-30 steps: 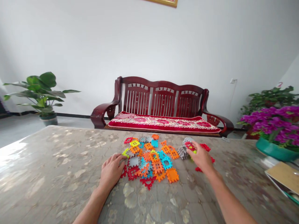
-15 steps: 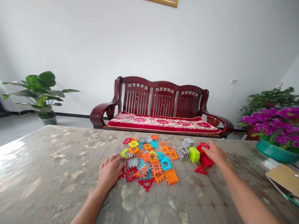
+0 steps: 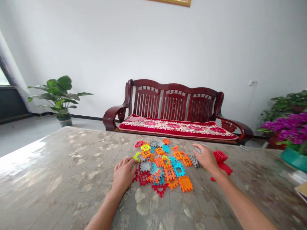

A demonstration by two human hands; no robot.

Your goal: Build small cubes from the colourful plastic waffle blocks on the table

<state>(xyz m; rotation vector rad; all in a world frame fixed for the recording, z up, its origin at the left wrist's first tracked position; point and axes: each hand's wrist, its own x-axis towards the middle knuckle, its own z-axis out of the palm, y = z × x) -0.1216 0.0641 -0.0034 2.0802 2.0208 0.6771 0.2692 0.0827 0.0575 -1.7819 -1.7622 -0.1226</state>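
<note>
A heap of flat interlocking plastic tiles in orange, blue, red, yellow and grey lies on the marbled table. My left hand rests palm down at the heap's left edge, fingers loosely spread, touching a grey tile and a red tile. My right hand reaches over a grey stack of tiles to the right of the heap, fingers extended over it. Just right of that hand sits a red clump of tiles.
A dark red wooden bench with a red floral cushion stands beyond the table's far edge. A green potted plant is on the floor at left. Purple flowers in a teal pot sit at the table's right.
My right hand has moved left from the red clump to the grey stack. The yellow-green clump is now hidden behind it. The camera has panned left. My left hand stays put.
</note>
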